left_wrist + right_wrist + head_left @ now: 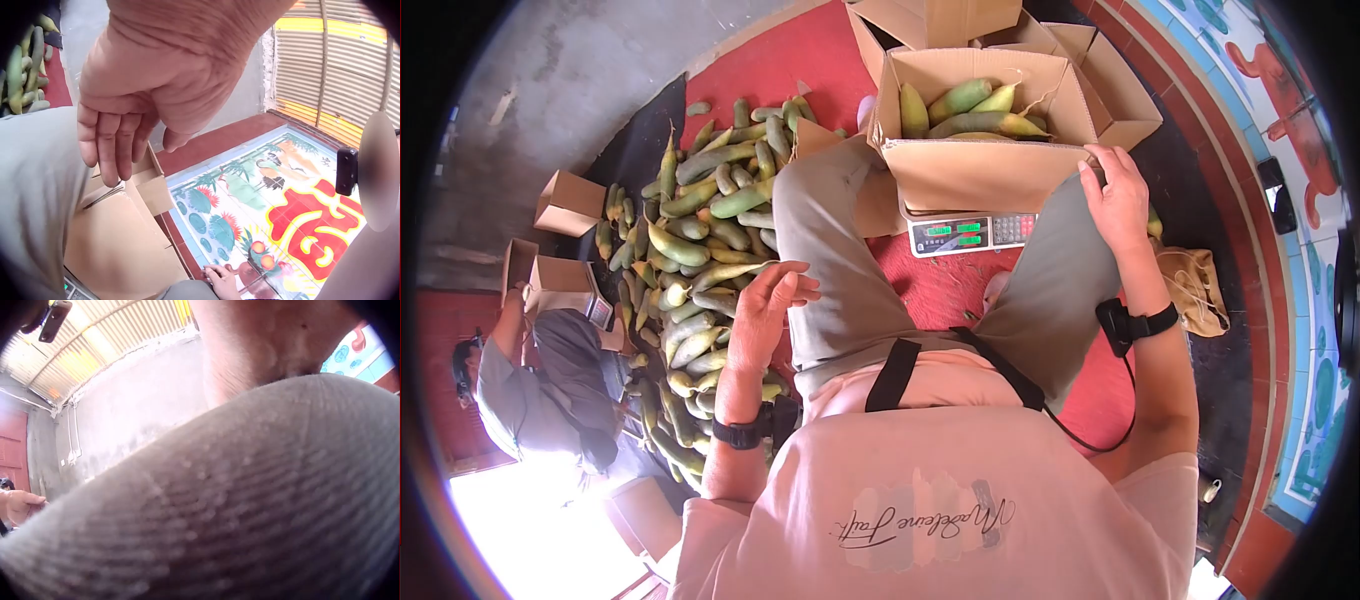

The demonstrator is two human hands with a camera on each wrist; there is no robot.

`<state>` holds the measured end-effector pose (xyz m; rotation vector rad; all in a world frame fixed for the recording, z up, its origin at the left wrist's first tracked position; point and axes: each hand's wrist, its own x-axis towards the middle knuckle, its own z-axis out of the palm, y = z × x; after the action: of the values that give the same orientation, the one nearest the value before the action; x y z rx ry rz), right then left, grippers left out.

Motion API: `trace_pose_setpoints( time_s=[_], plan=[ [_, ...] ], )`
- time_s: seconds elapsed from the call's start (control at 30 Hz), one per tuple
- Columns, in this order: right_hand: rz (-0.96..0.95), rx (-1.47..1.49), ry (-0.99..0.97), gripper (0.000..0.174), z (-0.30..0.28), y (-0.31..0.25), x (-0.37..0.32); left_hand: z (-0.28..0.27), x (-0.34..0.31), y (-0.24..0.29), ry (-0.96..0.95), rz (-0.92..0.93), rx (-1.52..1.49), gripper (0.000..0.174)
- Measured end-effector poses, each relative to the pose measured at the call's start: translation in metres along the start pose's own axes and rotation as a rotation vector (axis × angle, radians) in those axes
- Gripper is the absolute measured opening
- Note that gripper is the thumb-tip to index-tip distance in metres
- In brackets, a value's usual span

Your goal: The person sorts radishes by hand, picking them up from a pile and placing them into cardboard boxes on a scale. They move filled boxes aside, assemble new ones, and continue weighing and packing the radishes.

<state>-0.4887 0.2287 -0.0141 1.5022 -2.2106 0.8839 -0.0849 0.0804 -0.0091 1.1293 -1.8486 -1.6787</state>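
Observation:
My left hand hovers beside the left knee, holding nothing, its fingers loosely bent. In the left wrist view the left hand hangs palm towards the camera. My right hand rests on the right knee, fingertips right at the corner of a cardboard box. The right wrist view shows mostly trouser cloth, with part of the right hand behind it. Inside the box lie several long green-yellow vegetables that look like radishes. A digital scale with lit green displays shows under the box.
More of these vegetables lie heaped on a red sheet at left. Open boxes stand behind the filled one. Another person works beside small boxes at far left. A tan bag lies right, near a tiled wall.

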Motion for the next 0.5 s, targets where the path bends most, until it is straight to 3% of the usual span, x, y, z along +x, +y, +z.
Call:
trace_pose_setpoints(
  time_s=[0.5],
  plan=[
    [-0.012, -0.060, 0.040, 0.021, 0.006, -0.006, 0.006, -0.004, -0.019, 0.024, -0.003, 0.113, 0.048, 0.040]
  ],
)
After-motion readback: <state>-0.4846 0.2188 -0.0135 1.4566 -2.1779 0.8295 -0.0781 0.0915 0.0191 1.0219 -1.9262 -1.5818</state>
